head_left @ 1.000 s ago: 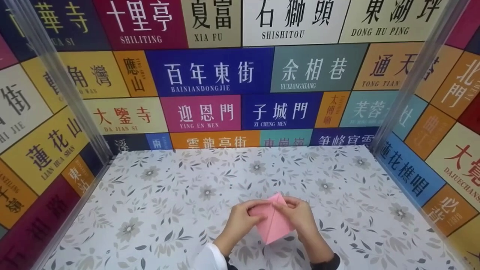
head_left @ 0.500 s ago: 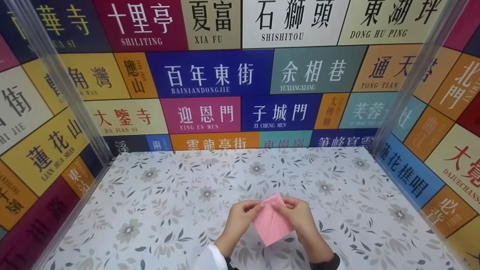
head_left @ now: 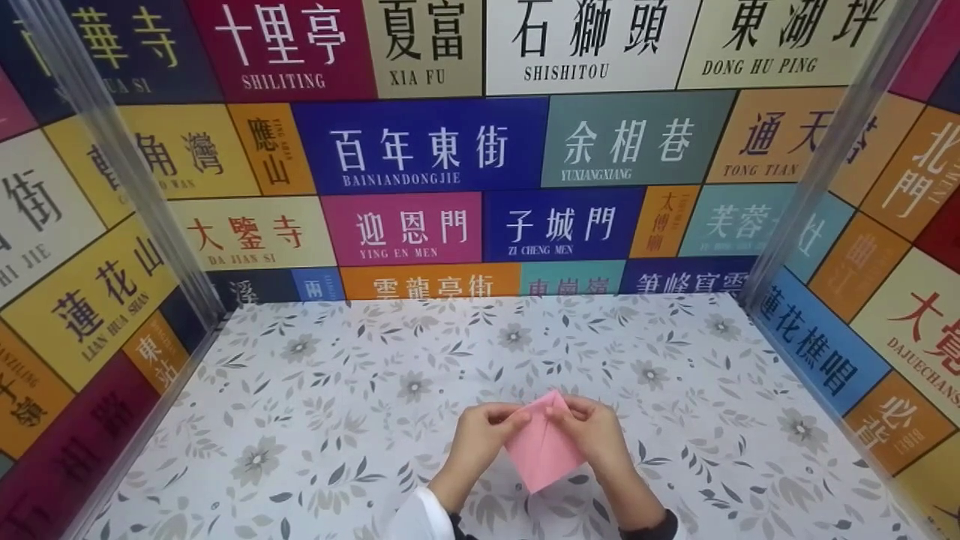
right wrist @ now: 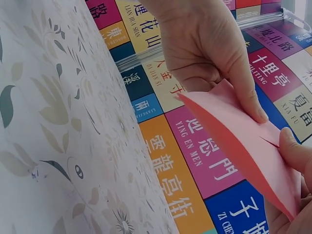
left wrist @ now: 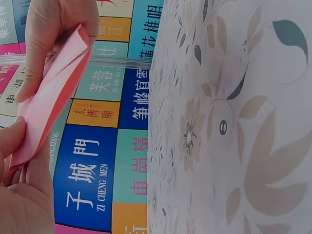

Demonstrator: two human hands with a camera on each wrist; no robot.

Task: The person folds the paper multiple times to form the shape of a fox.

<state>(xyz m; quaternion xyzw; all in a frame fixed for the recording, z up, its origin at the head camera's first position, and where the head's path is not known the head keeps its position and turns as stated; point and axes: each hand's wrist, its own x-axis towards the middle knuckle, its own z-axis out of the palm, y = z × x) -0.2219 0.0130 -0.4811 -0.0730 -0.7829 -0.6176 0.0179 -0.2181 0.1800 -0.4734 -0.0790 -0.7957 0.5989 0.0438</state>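
A folded sheet of pink paper (head_left: 544, 454) is held up between both hands, its lower corner toward the person in the head view. My left hand (head_left: 480, 435) pinches its left edge, thumb on the near face and fingers behind. On the other side my right hand (head_left: 600, 427) pinches it near the top corner, with the thumb flat on the face. In the left wrist view the paper (left wrist: 53, 97) shows layers and a crease. From the right wrist the paper (right wrist: 243, 141) bows, with a gap between layers along its lower edge. Fingers behind the paper are partly hidden.
The hands are over a table (head_left: 337, 435) covered with white floral-print cloth. A back wall (head_left: 420, 142) of coloured panels with characters stands behind it, and similar side walls flank it. Clear corner strips (head_left: 810, 157) run down where the walls meet.
My left hand's thumb has drawn back from the middle of the paper to its upper left edge. The paper has shifted slightly left, while the right hand stays nearly in place.
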